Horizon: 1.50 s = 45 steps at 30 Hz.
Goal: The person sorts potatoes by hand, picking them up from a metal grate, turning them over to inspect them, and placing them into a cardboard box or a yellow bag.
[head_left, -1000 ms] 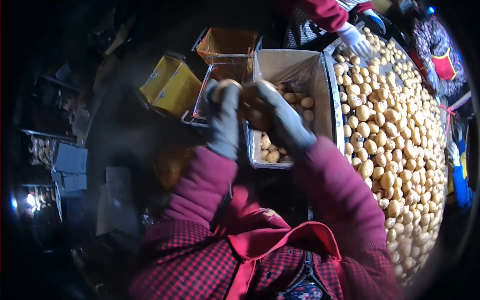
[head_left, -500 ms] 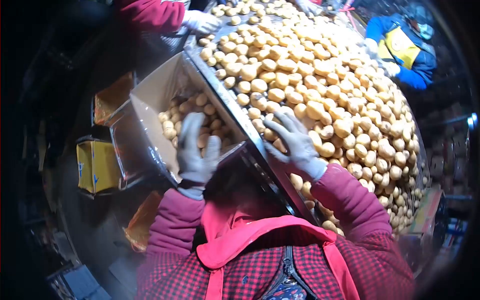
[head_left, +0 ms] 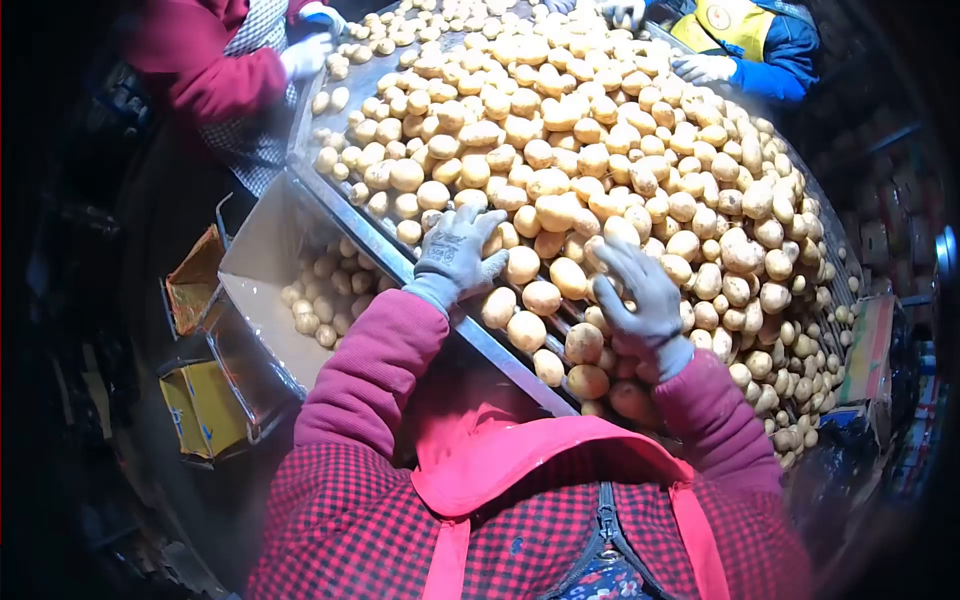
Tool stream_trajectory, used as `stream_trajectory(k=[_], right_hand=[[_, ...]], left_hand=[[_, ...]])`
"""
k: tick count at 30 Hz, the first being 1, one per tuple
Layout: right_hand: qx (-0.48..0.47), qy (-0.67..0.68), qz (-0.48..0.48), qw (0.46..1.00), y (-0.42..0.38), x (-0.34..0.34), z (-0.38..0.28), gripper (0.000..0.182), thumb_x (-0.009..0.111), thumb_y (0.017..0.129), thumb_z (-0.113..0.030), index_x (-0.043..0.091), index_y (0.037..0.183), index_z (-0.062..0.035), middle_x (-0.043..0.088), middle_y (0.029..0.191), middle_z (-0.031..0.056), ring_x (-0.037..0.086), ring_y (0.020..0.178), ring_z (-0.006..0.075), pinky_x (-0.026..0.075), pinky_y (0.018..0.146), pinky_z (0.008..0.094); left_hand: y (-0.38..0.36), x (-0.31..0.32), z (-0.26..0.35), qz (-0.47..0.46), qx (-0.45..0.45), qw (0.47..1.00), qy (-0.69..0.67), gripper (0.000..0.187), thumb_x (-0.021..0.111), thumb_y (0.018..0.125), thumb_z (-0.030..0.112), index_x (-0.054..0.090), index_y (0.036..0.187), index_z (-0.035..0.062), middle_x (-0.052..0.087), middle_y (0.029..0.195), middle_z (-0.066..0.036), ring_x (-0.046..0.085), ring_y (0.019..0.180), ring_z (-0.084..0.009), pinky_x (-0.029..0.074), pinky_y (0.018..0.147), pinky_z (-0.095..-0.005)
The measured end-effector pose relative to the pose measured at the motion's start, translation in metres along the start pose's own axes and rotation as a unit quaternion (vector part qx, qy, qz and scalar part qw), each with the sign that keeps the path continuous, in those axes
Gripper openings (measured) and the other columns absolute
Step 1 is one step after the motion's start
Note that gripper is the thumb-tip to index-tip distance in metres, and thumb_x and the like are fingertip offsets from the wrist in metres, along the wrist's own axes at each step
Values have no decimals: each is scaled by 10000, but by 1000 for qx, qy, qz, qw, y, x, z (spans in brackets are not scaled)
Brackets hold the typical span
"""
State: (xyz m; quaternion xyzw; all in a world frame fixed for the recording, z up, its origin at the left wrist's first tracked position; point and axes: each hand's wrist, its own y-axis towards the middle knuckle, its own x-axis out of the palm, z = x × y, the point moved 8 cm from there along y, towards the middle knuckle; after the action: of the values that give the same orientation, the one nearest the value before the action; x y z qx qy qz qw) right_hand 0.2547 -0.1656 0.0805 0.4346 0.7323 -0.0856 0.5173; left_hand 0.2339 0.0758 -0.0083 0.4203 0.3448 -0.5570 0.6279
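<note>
From the head camera I see my left hand [head_left: 455, 255], gloved grey, lying flat with its grip open and fingers spread on the potatoes [head_left: 600, 160] at the tabletop's metal edge [head_left: 400, 262]. My right hand [head_left: 640, 295] rests nearby on the same heap, its grip also open and holding nothing. A cardboard box [head_left: 262, 262] partly filled with potatoes sits just below that edge. Co-workers' gloved hands [head_left: 305, 55] work the far side.

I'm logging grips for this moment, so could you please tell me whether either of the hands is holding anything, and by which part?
Nothing is clearly held. The left hand and right hand lie spread, fingers open, on the potatoes heaped on the sorting table.
</note>
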Motion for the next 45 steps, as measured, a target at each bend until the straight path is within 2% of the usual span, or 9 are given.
stream_trajectory(k=[10,16,19,25,29,35,39,41,45], right_hand=[[-15,-120,-186,975,132,100,25,775,898,719,-271,595,1428,-349,395,1591,253,647,1208,413,558,983,467],[42,-91,-136,986,178,110,61,609,717,950,-429,484,1512,-432,498,1473,203,593,1310,371,514,1054,485],[111,-143,-50,982,196,101,75,722,724,935,-416,412,1582,-354,425,1600,198,523,1403,363,463,1126,458],[-130,15,-59,990,90,54,5,648,783,876,-198,557,1483,-182,534,1513,203,540,1379,385,481,1113,457],[-93,81,-223,967,-47,35,-24,659,806,819,-184,588,1440,-158,541,1465,245,562,1315,447,494,1082,495],[26,-74,-155,985,-75,54,-32,500,740,872,-283,608,1333,-144,550,1328,199,597,1134,403,522,923,530],[86,35,-206,974,-61,101,-17,514,732,873,-239,604,1366,-166,606,1237,183,627,1080,388,541,896,507],[71,102,-182,975,-63,101,-8,541,738,867,-237,601,1387,-174,636,1174,191,637,1047,393,545,892,514],[353,543,-40,761,-75,92,9,484,652,979,-210,588,1448,-108,656,1274,160,641,1198,266,513,1024,402]], left_hand=[[-24,-9,-49,111,-166,874,-444,515,821,902,151,647,1380,64,657,1315,-77,649,1123,-168,540,998,-317],[-46,-25,-46,220,-149,812,-519,612,828,900,124,557,1436,4,601,1367,-100,604,1194,-176,523,1023,-301],[-46,-29,-44,222,-165,839,-469,579,792,931,171,562,1436,4,630,1359,-120,620,1200,-201,542,1016,-324],[-49,-18,-56,228,-159,789,-548,532,746,970,185,566,1447,33,647,1288,-103,682,1002,-149,608,807,-260],[-49,-19,-58,232,-140,804,-530,542,741,977,200,551,1456,34,626,1317,-111,683,1059,-170,620,798,-265],[-44,-7,-70,208,-107,827,-512,533,730,974,157,544,1458,32,634,1306,-99,678,1045,-162,604,810,-276],[-41,-7,-62,133,-153,686,-699,505,704,977,162,545,1440,42,648,1279,-122,692,1080,-225,599,834,-306],[-56,-27,-38,249,141,869,-403,406,663,1004,165,550,1379,60,605,1337,-163,696,1076,-277,606,858,-405],[-86,-22,5,73,18,890,-450,430,783,805,43,621,1204,30,686,1142,-126,690,1013,-226,565,859,-347]])
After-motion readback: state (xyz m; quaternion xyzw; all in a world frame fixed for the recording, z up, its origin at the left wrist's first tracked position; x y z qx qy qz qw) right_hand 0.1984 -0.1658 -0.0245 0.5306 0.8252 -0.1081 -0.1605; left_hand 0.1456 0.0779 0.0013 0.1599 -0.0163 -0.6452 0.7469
